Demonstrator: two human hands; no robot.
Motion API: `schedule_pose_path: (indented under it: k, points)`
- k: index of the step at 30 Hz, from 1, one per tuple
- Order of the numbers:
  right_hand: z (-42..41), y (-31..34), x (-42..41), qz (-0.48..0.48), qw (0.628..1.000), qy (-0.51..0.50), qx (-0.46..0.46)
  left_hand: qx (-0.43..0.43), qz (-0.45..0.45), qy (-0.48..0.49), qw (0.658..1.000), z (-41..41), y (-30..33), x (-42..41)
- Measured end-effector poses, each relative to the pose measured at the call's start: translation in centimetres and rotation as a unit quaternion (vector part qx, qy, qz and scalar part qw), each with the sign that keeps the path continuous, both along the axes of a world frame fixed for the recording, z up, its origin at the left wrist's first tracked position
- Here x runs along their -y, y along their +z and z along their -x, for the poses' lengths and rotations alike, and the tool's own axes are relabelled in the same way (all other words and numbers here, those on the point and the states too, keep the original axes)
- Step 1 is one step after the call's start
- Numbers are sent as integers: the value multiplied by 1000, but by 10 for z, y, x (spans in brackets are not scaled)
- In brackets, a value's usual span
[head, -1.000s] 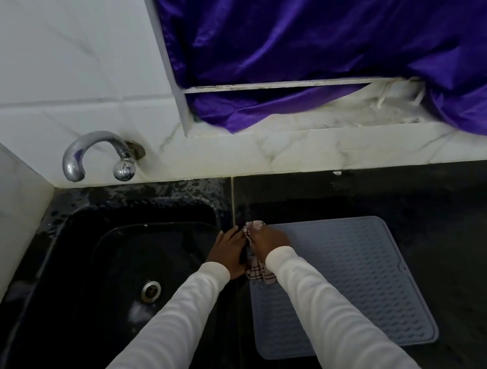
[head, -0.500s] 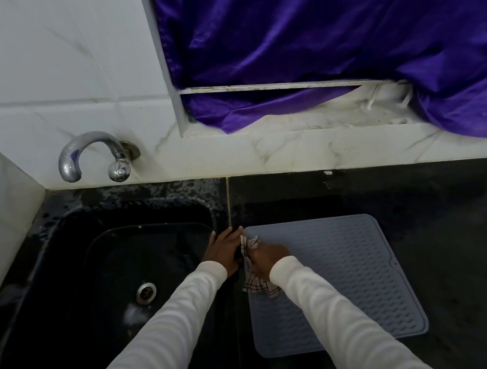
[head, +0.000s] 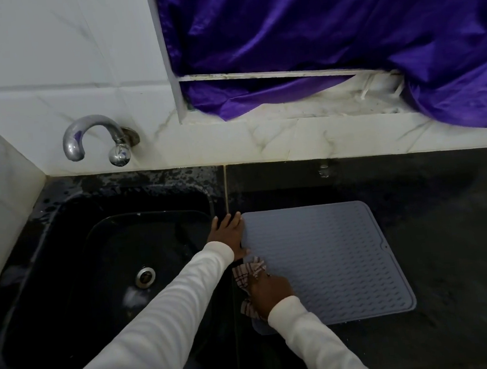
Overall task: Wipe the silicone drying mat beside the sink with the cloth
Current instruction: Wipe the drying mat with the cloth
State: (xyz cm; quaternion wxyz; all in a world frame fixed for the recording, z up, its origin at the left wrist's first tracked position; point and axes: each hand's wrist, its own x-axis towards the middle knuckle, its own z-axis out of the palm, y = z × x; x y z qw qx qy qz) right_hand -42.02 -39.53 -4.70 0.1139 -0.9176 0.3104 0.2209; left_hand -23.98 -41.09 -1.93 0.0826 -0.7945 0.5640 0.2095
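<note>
A grey ribbed silicone drying mat (head: 328,262) lies flat on the black counter, just right of the sink. My right hand (head: 271,295) is closed on a checked red-and-white cloth (head: 248,275) and presses it on the mat's near left edge. My left hand (head: 229,234) lies flat with fingers spread on the mat's far left corner, at the strip between mat and sink. Part of the cloth is hidden under my right hand.
A black sink (head: 120,271) with a metal drain (head: 145,276) fills the left. A chrome tap (head: 94,138) juts from the white tiled wall. Purple curtain fabric (head: 326,30) hangs over the window ledge behind the dark counter (head: 454,254).
My right hand has dragged the cloth toward me along the mat's left edge. My left hand has let go of the cloth and now rests flat on the mat's far left corner.
</note>
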Motion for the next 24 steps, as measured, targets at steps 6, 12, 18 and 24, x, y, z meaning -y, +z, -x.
schedule_pose_path:
  k: [6, 12, 18, 24]
  points:
    - [16, 17, -25, 16, 999, 41, 16, 2, -13, 6, 1000, 3, 1, 1]
    - [52, 18, -39, 15, 995, 93, -20, -27, -7, 22, 999, 4, 4, 0]
    - [91, 43, -45, -61, 988, 133, 45, -35, 1, 37, 999, 9, 3, -2]
    - [101, 64, -43, -85, 989, 116, 41, -37, 4, 40, 999, 10, 3, -4]
